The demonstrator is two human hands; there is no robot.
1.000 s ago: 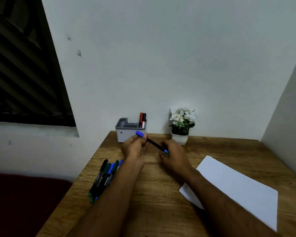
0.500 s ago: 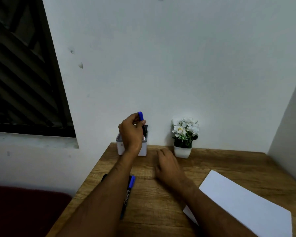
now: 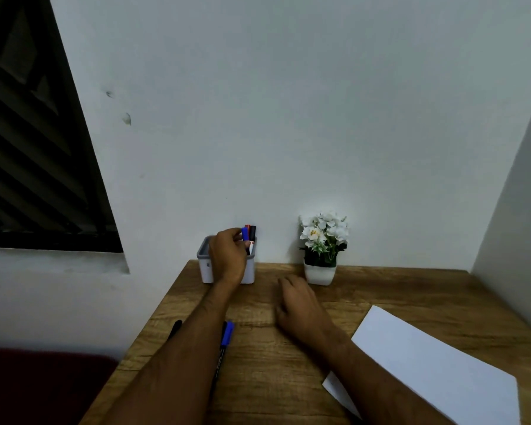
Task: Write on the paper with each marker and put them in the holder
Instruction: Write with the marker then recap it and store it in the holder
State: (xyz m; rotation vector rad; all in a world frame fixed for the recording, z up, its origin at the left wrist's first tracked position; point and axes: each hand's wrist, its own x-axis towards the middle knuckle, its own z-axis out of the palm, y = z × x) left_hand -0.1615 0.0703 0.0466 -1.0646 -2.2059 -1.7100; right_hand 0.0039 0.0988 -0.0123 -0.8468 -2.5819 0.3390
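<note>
We count three markers upright in the holder (image 3: 205, 265) at the table's (image 3: 258, 378) far-left edge, our left hand (image 3: 227, 256) pinching the blue-capped marker (image 3: 244, 234) there, our right hand (image 3: 301, 305) resting loose on bare wood beside one paper (image 3: 436, 366).

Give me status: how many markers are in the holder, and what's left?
Done: red and black markers stand in the holder. In hand: left hand lowers the blue-capped marker in. Right hand rests idle. Left: markers on the desk, partly hidden by the arm.
</note>
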